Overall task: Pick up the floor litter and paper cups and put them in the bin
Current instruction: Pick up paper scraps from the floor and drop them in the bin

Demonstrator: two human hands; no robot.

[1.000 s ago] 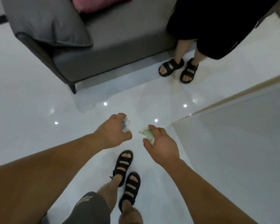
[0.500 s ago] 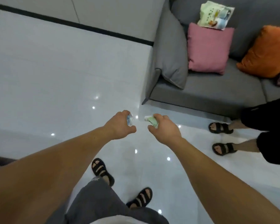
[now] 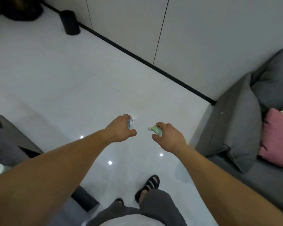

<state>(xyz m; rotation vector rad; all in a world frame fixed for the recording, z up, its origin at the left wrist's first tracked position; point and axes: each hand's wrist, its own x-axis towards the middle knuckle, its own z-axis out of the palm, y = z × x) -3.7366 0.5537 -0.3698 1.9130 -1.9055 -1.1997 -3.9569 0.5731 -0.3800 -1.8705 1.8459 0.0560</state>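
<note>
**Both hands carry crumpled litter above a glossy white floor**

Seen from above, two bare arms reach forward over the white floor (image 3: 69,75). The left hand (image 3: 119,129) has its fingers curled round a crumpled blue-and-white wrapper (image 3: 130,123), which pokes out on the hand's inner side above the thumb. The right hand (image 3: 169,137) pinches a crumpled green-and-white scrap (image 3: 156,130), which sticks out past the fingers towards the left hand. The two pieces are near each other but apart. A dark cylindrical container (image 3: 70,22) stands far ahead by the wall. A grey sofa (image 3: 235,128) with a pink cushion (image 3: 278,139) sits to the right.
</note>
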